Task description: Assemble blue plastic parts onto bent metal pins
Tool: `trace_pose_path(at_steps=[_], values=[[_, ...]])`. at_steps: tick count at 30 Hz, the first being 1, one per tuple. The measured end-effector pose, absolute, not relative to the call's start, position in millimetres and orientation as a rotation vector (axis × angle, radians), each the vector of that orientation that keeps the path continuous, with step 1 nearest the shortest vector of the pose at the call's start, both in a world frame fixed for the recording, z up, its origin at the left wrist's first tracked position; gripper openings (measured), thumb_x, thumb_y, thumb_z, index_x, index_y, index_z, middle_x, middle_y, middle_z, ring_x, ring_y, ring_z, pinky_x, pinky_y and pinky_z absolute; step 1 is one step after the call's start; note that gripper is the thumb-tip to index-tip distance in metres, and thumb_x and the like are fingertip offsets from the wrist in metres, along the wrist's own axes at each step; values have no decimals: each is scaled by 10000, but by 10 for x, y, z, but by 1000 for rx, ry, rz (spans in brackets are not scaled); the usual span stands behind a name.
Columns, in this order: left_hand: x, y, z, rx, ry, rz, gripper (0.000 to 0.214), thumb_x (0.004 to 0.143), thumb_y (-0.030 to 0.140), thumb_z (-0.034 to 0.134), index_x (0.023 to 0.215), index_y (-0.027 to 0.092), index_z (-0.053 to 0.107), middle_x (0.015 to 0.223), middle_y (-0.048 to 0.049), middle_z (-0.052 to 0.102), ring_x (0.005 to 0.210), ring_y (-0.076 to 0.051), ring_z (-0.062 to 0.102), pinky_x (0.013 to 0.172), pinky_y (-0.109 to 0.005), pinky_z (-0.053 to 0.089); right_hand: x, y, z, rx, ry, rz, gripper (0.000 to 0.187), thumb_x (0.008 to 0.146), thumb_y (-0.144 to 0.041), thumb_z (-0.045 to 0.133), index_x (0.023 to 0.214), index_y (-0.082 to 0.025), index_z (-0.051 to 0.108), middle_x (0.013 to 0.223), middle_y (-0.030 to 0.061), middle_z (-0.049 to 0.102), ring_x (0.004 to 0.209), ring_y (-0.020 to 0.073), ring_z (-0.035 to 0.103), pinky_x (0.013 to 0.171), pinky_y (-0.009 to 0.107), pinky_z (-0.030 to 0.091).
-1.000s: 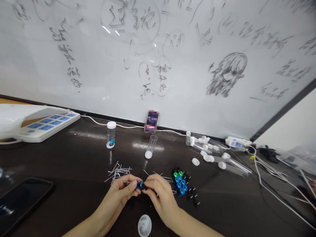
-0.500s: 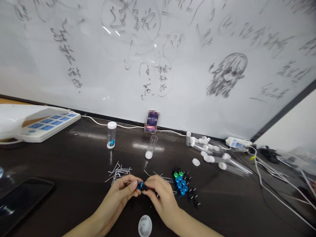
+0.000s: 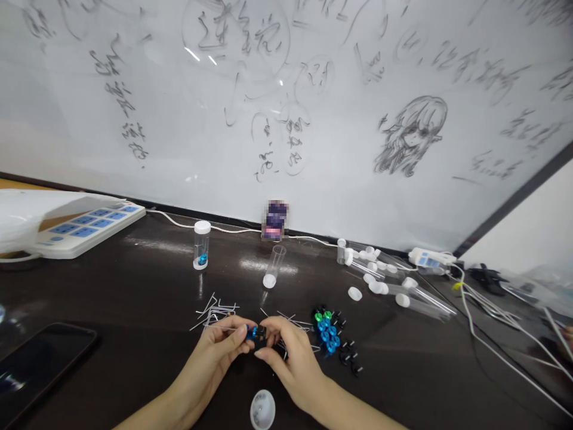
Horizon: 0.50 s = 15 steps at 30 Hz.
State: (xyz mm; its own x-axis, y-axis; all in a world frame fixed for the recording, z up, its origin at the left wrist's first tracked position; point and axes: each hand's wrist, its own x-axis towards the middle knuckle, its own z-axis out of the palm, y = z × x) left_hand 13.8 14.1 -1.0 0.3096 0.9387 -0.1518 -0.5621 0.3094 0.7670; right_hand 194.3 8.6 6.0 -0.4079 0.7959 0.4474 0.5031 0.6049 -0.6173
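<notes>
My left hand (image 3: 224, 346) pinches a small blue metal part (image 3: 251, 332) between thumb and fingers. A thin metal rod (image 3: 219, 326), like the bent hex keys nearby, runs along these fingers; its join with the part is hidden. At the part's right end is a black piece (image 3: 261, 335). My right hand (image 3: 290, 352) is beside it, thumb and index finger apart around that end; whether a fingertip touches is unclear. Bent hex keys (image 3: 217, 310) lie behind my left hand, more partly under my right. Blue parts (image 3: 329, 334), green parts (image 3: 323, 316) and black screws (image 3: 351, 355) lie to the right.
A capped clear tube (image 3: 202, 246) with a blue part inside stands behind, near an open tube (image 3: 274, 267). Several tubes and white caps (image 3: 378, 286) lie back right. A white cap (image 3: 262, 409) sits in front, a phone (image 3: 40, 370) at left, a power strip (image 3: 89, 230) behind.
My right thumb and index finger have spread apart, away from the black end of the blue part. My left hand keeps its pinch, almost unmoved.
</notes>
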Motion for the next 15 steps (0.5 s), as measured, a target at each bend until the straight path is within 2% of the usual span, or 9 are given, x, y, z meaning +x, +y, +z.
trace_pose_path(at_steps=[4, 9, 15], values=[[133, 139, 3, 672, 658, 1097, 142, 750, 270, 768, 815, 145, 751, 723, -33, 675, 702, -127, 568, 737, -220, 465, 1935, 79, 36, -1015, -2089, 479, 145, 935, -190, 531, 1079, -204, 530, 852, 18, 605, 750, 162, 588, 732, 287, 467], [131, 137, -27, 696, 637, 1079, 127, 784, 251, 738, 845, 141, 751, 726, -30, 676, 697, -111, 566, 728, -198, 462, 1940, 68, 88, -1051, -2089, 502, 71, 956, -226, 494, 995, -200, 548, 805, 9, 592, 723, 158, 571, 695, 273, 445], [133, 140, -57, 704, 645, 1077, 127, 781, 251, 739, 849, 145, 754, 731, -26, 673, 697, -114, 569, 722, -196, 462, 1946, 83, 105, -1127, -2062, 476, 167, 979, -265, 451, 856, -199, 543, 757, 1, 571, 713, 163, 550, 689, 279, 411]])
